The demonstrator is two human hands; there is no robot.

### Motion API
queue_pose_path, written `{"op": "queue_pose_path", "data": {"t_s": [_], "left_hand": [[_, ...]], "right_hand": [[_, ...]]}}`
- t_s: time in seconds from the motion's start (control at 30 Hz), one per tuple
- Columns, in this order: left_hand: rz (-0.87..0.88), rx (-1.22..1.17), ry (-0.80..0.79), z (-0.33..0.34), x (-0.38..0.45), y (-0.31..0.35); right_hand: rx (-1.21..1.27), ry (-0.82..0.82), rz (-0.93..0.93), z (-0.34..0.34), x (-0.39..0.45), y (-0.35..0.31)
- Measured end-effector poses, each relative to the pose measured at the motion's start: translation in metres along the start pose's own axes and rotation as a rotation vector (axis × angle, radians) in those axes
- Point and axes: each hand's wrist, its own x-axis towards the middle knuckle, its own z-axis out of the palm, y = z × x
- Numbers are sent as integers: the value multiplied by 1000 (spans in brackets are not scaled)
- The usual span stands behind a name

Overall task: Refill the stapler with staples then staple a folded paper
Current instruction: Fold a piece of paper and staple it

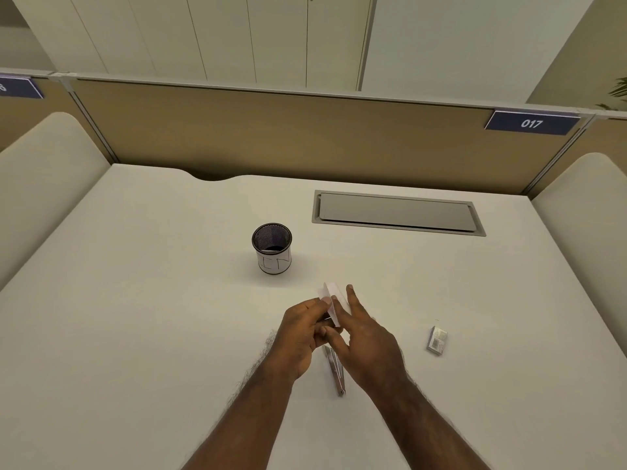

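I hold the folded paper [330, 301] up above the tabletop [135, 317], between my two hands. My left hand [300, 337] has its fingers [314, 305] curled and pressed onto the near side of the paper, pinching it. My right hand [368, 340] lies against the paper's right side with its fingers stretched out and slightly spread, one fingertip reaching past the paper's far edge; I cannot tell whether this hand truly grips the paper or only steadies it. The stapler [336, 373] lies on the tabletop just under my hands, its far end hidden beneath them and its near end pointing toward me; neither hand touches it as far as I can see. The small box of staples [437, 340] sits on the tabletop well to the right of my right hand. A mesh pen cup [272, 249] stands farther away, left of the paper.
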Motion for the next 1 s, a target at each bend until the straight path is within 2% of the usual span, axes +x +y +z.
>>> {"op": "queue_pose_path", "data": {"t_s": [0.13,0.33,0.43,0.5,0.53,0.7,1.0], "left_hand": [[-22,-53,22,-1,2,0],[1,34,123,0,5,0],[11,27,119,1,6,0],[20,42,107,0,6,0],[27,55,100,0,6,-1],[39,101,60,2,3,-1],[27,121,50,1,1,0]], "right_hand": [[-15,-20,-1,0,1,1],[44,-55,-23,-2,2,4],[253,133,-1,1,2,8],[423,257,112,-1,6,9],[495,267,179,-2,10,10],[762,171,354,-6,23,18],[1058,116,457,-15,19,15]]}}
